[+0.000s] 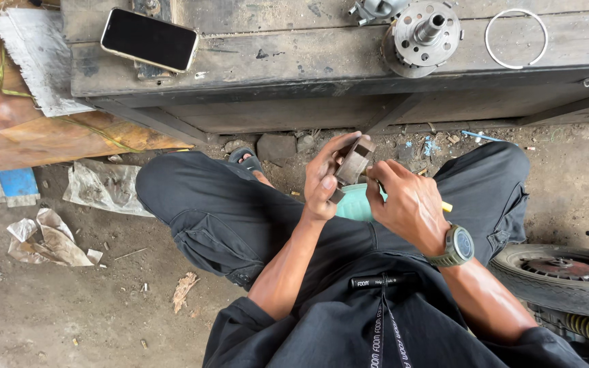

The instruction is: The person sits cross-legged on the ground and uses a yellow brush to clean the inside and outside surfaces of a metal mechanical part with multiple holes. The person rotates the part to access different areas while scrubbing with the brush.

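Observation:
My left hand grips a small brown, worn metal part, held up between my knees. Against that part my right hand holds a thin tool with a yellow handle tip that sticks out past the palm; the tool's working end is hidden by my fingers. A green watch sits on my right wrist. Beneath both hands a teal round container shows partly. I sit cross-legged in dark trousers.
A dark wooden bench stands ahead, carrying a phone, a round metal hub with a shaft and a thin wire ring. A tyre lies at my right. Crumpled paper and a blue block lie on the dirt floor at left.

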